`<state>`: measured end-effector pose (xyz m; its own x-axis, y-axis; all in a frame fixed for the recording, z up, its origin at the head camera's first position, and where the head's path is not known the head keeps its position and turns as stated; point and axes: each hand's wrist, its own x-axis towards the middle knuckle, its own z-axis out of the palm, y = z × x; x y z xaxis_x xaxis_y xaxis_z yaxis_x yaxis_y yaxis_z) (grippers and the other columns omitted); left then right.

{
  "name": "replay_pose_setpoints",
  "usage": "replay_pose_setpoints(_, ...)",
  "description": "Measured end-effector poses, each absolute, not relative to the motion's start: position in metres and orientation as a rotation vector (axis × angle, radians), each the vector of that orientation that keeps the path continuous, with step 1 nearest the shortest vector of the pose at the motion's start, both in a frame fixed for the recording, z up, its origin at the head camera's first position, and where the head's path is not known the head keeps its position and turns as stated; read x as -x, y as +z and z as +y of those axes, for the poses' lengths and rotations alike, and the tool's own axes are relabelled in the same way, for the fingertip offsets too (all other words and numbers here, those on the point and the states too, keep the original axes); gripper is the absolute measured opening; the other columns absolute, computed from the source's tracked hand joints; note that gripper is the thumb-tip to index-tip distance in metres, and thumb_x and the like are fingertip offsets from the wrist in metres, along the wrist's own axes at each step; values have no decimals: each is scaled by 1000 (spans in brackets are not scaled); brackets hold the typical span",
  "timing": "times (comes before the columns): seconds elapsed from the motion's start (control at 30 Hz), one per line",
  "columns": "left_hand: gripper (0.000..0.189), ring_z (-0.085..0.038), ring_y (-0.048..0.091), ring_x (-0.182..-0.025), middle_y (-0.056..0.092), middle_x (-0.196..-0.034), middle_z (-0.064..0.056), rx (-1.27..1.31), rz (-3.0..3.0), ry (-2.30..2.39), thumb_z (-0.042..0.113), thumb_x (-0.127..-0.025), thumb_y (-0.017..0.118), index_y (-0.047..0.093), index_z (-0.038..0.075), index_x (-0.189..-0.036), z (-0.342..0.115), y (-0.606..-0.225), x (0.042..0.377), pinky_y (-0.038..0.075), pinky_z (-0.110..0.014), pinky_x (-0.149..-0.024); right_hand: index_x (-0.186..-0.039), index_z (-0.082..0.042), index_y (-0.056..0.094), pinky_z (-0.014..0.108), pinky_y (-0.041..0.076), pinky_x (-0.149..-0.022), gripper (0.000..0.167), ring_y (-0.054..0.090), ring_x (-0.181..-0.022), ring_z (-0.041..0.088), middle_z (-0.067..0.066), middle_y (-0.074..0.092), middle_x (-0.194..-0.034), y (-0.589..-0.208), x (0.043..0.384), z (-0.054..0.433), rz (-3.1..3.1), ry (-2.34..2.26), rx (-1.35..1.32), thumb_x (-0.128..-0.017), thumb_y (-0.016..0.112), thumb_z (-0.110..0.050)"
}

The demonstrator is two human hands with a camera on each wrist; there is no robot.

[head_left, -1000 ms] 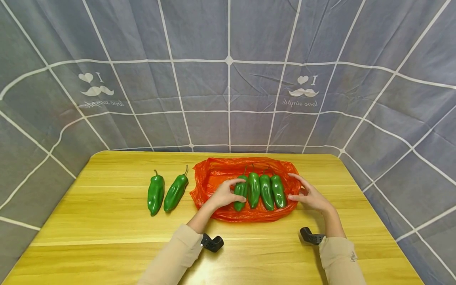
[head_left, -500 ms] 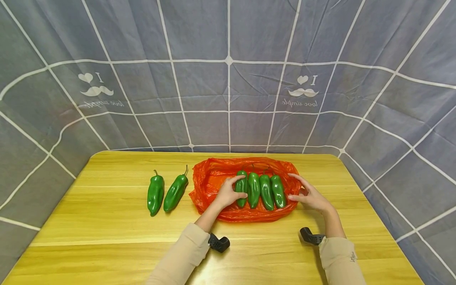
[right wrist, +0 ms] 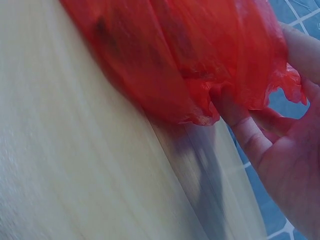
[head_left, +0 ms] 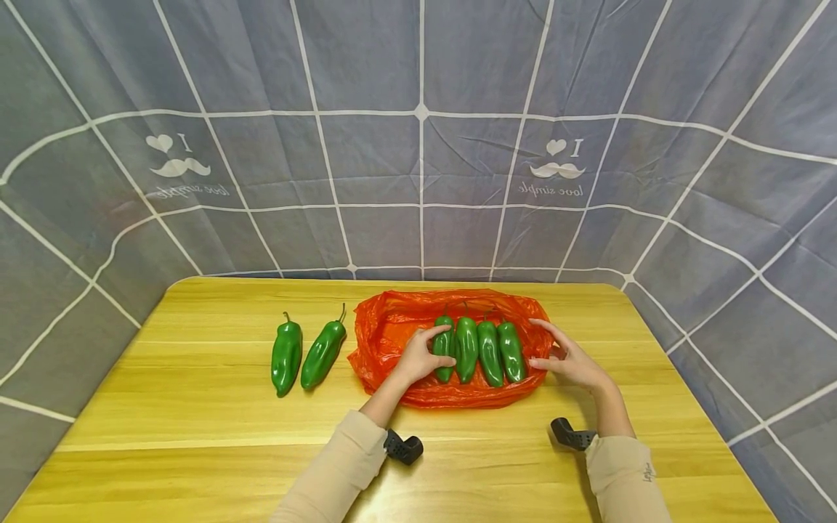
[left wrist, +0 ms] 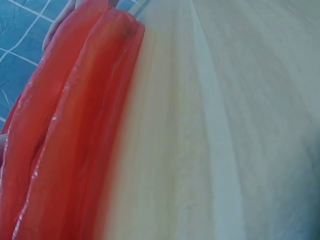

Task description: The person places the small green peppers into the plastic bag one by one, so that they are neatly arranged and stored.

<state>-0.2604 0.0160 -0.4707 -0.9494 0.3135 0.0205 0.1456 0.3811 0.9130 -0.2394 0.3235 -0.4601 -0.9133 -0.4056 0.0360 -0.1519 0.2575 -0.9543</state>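
A red plastic bag (head_left: 386, 330) lies spread on the table with its mouth wide, and several green peppers stand side by side in its right part. My left hand (head_left: 418, 357) reaches into the bag and holds the leftmost green pepper (head_left: 445, 340) there between thumb and fingers. At the bag's right end, my right hand (head_left: 572, 361) grips the rim. The right wrist view shows thumb and fingers about the crumpled red film (right wrist: 235, 55). In the left wrist view the bag's side (left wrist: 65, 130) hides most of the left hand.
Two more green peppers, one upright (head_left: 285, 358) and one slanted (head_left: 323, 354), lie on the wooden table (head_left: 216, 436) left of the bag. A grey curtain (head_left: 366, 160) with white lines hangs behind and at both sides of the table.
My left hand has moved slightly right and up with the green pepper, bringing it upright beside the others in the bag. The right hand stays at the rim.
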Motion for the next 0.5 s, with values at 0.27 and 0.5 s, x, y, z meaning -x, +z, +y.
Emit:
replay_pose_setpoints(0.27,65,-22,45,-84,47,-112,-20,-430,2504,1593,14,-70,79,53,9,-129,16,-471,258,41,-30,-68,-142,-2,22,21,46,-84,72,53,-108,24,31,28,-137,-459,239,324,2306,-1715,520,-83,62,3)
replay_pose_setpoints(0.5,65,-18,38,-76,46,-101,-17,-457,2502,1607,13,-72,78,51,6,-130,16,-470,256,35,-27,-61,-142,-2,22,20,46,-84,72,53,-108,23,31,28,-138,-458,238,323,2301,-1717,512,-83,62,3)
